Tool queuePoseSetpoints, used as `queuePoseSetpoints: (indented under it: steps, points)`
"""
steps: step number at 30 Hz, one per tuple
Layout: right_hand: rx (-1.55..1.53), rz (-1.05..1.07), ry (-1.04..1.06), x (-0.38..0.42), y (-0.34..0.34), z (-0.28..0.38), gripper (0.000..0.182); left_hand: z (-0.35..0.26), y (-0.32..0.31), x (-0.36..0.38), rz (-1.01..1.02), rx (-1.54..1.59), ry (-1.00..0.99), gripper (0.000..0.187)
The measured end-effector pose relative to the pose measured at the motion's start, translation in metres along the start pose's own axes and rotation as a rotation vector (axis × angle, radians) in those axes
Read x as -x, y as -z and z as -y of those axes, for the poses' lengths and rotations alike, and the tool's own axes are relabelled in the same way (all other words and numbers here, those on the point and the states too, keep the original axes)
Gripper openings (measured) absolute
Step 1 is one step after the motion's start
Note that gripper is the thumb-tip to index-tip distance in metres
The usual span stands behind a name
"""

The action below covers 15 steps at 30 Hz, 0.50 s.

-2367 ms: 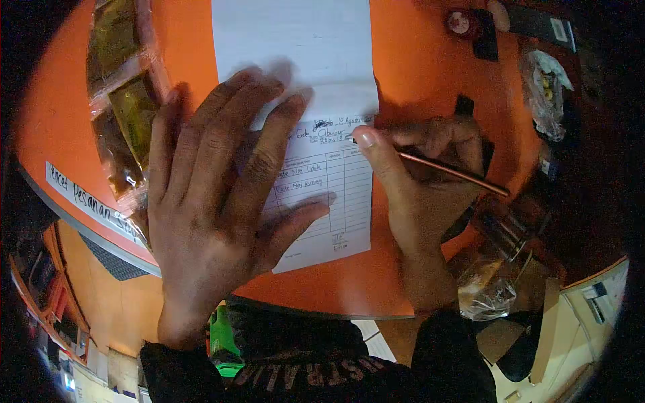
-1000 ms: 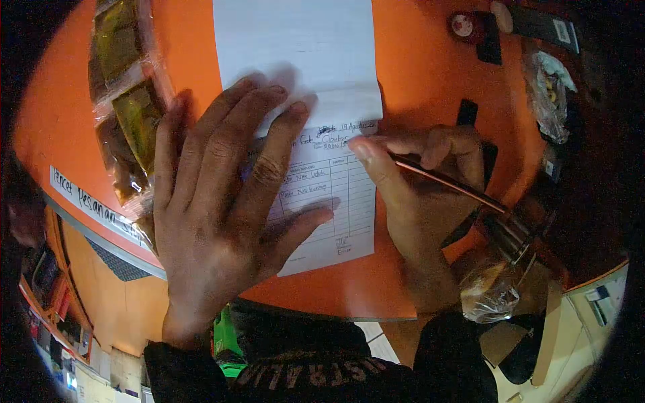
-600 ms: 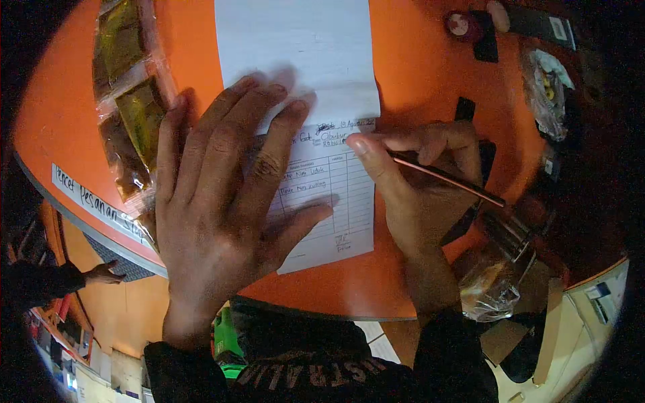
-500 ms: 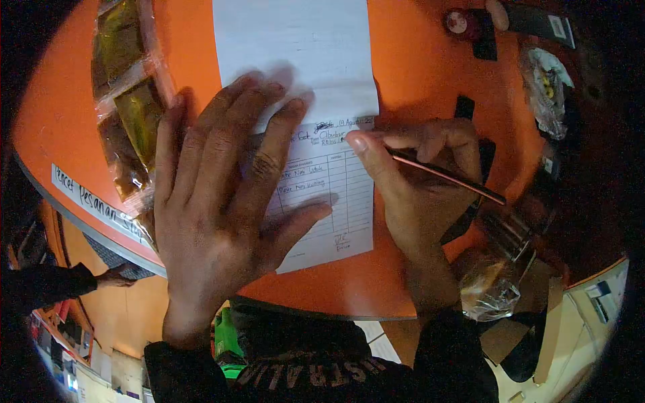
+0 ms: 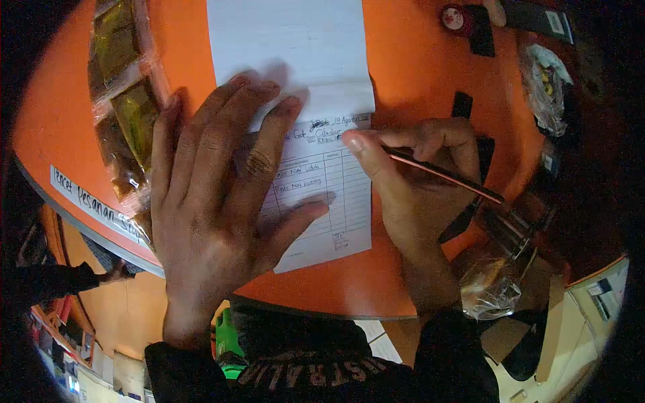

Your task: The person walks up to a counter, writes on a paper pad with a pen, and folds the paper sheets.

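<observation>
A receipt book (image 5: pixel 295 50) lies open on the orange table, its blank upper leaf folded back. On the lower page, a printed form (image 5: pixel 322 235) carries handwritten lines and a ruled table. My left hand (image 5: pixel 222 181) rests flat over the left part of the form, fingers spread, hiding some of the writing. Pinched in my right hand (image 5: pixel 420 181) is a dark pen (image 5: pixel 447 176) with a coppery edge. Its tip is hidden behind my thumb, by the handwriting near the top right of the form.
Sealed packets of yellow-brown liquid (image 5: pixel 138 114) lie at the left, near a handwritten paper strip (image 5: pixel 94 201). Right of my hand are a glass (image 5: pixel 510 232), clear plastic wrapping (image 5: pixel 494 295) and a crumpled plastic bag (image 5: pixel 547 87). Another person's hand (image 5: pixel 117 272) shows at lower left.
The table and receipt book have shifted very slightly left in view. My left hand stays spread on the page, and my right hand still holds the pen at nearly the same spot.
</observation>
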State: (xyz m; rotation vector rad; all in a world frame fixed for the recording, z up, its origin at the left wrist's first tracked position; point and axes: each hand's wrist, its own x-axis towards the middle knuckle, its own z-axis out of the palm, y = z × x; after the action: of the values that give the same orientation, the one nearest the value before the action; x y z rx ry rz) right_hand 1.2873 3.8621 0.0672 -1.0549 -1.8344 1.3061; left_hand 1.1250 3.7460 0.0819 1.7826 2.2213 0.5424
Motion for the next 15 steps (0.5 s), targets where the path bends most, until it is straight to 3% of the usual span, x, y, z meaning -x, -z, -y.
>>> queuePoseSetpoints:
  steps: [3,15]
  points:
    - [0.159,0.025,0.025,0.0015,0.0052,-0.006,0.05,-0.0018,0.0009,-0.0012,0.01,0.002,0.012,0.09]
    - [0.18,0.075,0.059,0.0005,0.0051,-0.0045,0.049,-0.0018,0.0007,-0.0022,-0.002,-0.001,0.005,0.088]
